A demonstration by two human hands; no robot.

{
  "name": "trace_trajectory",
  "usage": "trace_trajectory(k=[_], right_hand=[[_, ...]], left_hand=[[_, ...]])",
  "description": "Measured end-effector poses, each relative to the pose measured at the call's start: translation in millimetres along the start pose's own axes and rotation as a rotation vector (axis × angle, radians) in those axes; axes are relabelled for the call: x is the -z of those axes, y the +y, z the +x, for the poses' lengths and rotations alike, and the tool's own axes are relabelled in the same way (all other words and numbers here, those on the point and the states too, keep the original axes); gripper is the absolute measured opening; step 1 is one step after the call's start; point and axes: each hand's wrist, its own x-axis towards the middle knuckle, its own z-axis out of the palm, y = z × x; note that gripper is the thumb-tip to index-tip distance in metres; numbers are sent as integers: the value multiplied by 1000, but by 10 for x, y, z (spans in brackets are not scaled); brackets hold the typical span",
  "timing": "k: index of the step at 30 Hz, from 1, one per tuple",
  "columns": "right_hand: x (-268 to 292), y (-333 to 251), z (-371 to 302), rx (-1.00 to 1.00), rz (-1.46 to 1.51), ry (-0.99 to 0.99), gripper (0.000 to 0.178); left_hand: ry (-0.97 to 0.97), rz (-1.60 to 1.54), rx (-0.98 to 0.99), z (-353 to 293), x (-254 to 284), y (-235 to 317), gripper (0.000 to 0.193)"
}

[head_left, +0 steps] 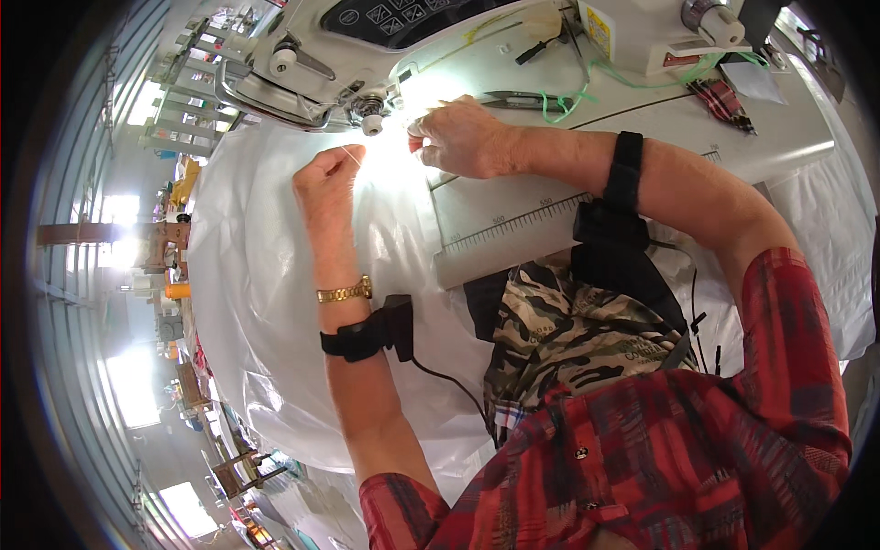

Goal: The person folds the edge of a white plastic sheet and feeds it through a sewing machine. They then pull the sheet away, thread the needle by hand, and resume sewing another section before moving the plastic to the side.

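Observation:
Just left of the sewing machine's [316, 69] needle end, my left hand [325, 188] is closed in a pinch. A thin pale thread [349, 152] shows at its fingertips. My right hand [463, 137] is at the other side of the needle area, with fingers bent together under the machine's lamp. Glare washes out its fingertips, so what they hold, if anything, cannot be made out. Between the hands, the needle and presser foot are lost in the bright light. A dark, slim pair of snips or tweezers [524, 101] lies behind my right wrist.
Green thread [587, 92] trails across the machine bed. A red plaid scrap [722, 105] rests at the right. The table edge carries a printed ruler [513, 220]. White plastic sheeting [266, 302] spreads to the left. Cables run from black straps on both forearms.

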Motion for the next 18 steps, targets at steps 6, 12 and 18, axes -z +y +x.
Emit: trace_trajectory(k=[6,12,18], right_hand=[[-72,118,-13,33,33,45,21],[-5,137,-11,52,120,-17,23],[-19,141,-34,99,61,10,22]], left_hand=[[36,-104,40,-24,-166,-66,17],[42,42,-3,-55,-216,-58,18],[69,88,-99,-5,-267,-193,16]])
